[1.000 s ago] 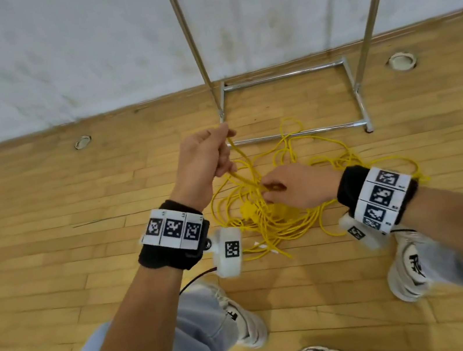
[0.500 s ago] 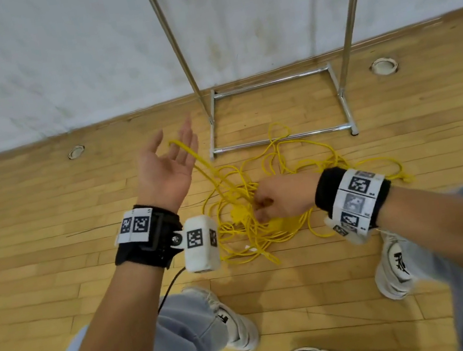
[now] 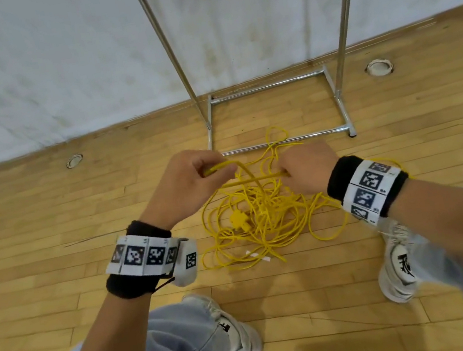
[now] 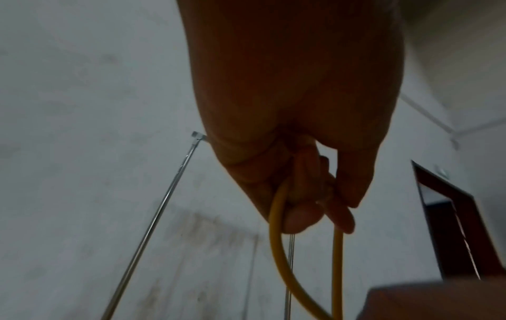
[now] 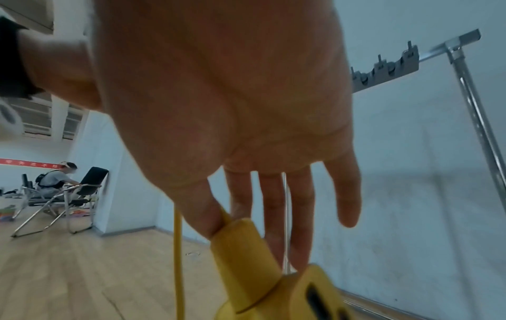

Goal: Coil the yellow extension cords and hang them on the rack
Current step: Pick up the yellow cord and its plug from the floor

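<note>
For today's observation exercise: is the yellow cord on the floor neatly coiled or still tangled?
Still tangled. The yellow cord sprawls in loose, crossing loops on the floor; the left hand holds only one small loop.

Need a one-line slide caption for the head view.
Both hands, left hand and right hand, grip yellow extension cord above its floor tangle, before the rack.

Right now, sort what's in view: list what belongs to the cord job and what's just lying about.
Job:
yellow extension cord, tangled on the floor
left hand, gripping a loop
right hand, holding a strand
metal rack

Lying about:
folding chair
round floor sockets
</note>
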`<act>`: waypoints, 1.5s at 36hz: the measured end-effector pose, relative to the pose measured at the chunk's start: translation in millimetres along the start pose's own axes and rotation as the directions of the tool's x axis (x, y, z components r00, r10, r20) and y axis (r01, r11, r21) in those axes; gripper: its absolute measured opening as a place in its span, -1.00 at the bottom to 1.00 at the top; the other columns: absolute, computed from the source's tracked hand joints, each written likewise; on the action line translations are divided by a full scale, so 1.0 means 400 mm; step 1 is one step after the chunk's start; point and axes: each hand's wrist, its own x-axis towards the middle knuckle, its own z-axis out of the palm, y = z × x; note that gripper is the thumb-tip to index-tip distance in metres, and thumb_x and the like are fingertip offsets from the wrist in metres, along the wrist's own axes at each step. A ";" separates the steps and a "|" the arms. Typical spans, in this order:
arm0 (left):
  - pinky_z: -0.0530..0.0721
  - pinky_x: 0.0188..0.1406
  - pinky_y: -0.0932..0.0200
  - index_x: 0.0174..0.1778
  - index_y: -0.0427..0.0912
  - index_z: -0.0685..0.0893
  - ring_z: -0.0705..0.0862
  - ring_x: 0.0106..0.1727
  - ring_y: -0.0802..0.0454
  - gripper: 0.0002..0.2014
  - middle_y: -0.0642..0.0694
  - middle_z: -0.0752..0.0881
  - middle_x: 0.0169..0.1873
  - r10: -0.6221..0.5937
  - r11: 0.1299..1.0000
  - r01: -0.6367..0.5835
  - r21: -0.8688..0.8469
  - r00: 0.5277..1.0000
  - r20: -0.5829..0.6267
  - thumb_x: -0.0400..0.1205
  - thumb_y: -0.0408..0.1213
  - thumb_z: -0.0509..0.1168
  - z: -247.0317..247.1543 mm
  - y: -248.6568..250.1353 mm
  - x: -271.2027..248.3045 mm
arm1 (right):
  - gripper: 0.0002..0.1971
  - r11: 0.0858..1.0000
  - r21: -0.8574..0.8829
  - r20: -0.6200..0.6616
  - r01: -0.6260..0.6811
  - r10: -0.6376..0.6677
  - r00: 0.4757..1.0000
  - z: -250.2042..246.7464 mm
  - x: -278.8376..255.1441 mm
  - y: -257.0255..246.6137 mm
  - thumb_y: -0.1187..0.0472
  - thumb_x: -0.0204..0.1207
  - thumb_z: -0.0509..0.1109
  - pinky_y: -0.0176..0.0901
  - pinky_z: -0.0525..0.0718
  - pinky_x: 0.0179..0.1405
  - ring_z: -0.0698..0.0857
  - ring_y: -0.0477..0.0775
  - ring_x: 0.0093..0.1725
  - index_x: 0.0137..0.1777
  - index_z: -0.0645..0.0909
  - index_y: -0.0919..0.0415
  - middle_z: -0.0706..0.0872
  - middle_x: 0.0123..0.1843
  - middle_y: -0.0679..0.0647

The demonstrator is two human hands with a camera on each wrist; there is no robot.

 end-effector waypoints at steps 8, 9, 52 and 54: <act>0.33 -0.35 0.44 -0.03 -0.20 0.85 0.47 -0.40 0.19 -0.92 0.17 0.51 -0.45 0.165 0.980 -0.139 0.142 0.968 -0.190 0.68 -0.29 0.46 0.018 -0.013 0.010 | -0.92 0.855 0.508 -0.041 0.104 -0.096 0.995 -0.025 0.017 -0.009 0.22 0.80 0.23 -0.01 0.55 -0.19 0.63 0.16 -0.19 0.19 0.53 0.18 0.62 -0.18 -0.05; 0.32 -0.34 0.45 -0.03 -0.21 0.85 0.47 -0.39 0.22 -0.92 0.20 0.53 -0.42 0.171 0.978 -0.142 0.151 0.965 -0.199 0.68 -0.30 0.45 0.017 -0.016 0.010 | -0.92 0.834 0.539 -0.058 0.119 -0.104 0.993 -0.027 0.015 -0.018 0.21 0.81 0.23 -0.02 0.55 -0.23 0.62 0.12 -0.23 0.19 0.53 0.15 0.60 -0.23 -0.09; 0.56 -0.37 0.10 -0.09 0.00 0.88 0.61 -0.34 0.19 -0.94 0.13 0.76 -0.39 -0.112 0.971 -0.012 -0.238 0.858 -0.502 0.65 -0.19 0.49 -0.070 -0.066 -0.010 | -0.44 0.517 0.811 0.311 -0.273 0.014 0.950 0.124 0.035 -0.030 0.14 0.45 0.70 -0.08 0.80 -0.31 0.72 0.09 -0.04 0.37 0.50 0.03 0.49 0.21 0.00; 0.53 -0.35 0.12 -0.15 -0.01 0.87 0.61 -0.32 0.11 -0.93 -0.03 0.76 -0.39 -0.110 0.978 0.016 -0.207 0.885 -0.452 0.64 -0.20 0.51 -0.074 -0.077 -0.009 | -0.43 0.508 0.844 0.182 -0.173 0.033 0.983 0.115 0.034 -0.027 0.10 0.40 0.73 -0.05 0.78 -0.28 0.73 0.03 -0.15 0.33 0.55 -0.01 0.58 0.16 -0.12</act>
